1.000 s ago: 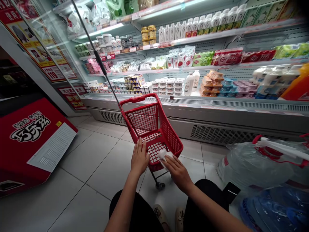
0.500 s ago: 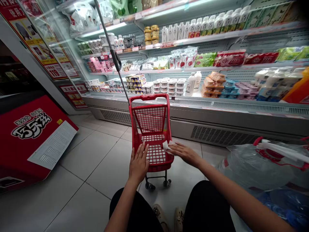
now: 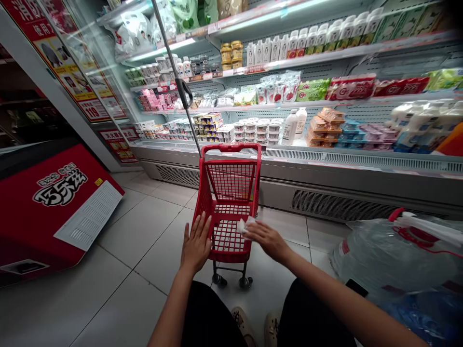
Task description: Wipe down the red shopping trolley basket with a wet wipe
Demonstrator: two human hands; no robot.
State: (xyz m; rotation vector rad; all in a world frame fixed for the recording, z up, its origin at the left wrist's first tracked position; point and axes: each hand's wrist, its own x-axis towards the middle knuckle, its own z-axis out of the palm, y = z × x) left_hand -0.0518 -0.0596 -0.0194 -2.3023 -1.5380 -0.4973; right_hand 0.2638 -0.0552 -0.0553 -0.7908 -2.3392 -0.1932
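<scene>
Two-handed, flanking a red shopping cart [image 3: 229,256] just ahead of the knees [image 3: 200,308]. Holding the left hand [image 3: 196,245] flat at the cart's left side, fingers splayed and gripping nothing; not showing clearly whether touching or just beside. Pinching a white tissue [image 3: 246,225] in the fingers of the right hand [image 3: 265,237], nearer the right side. Facing the cart straight on, between both hands, lengthwise away toward its handle [image 3: 231,148] and, beyond, the stocked chiller [image 3: 325,181].

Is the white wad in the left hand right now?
No, the right hand holds the white wad, while the left hand is spread flat at the red cart's side.
</scene>
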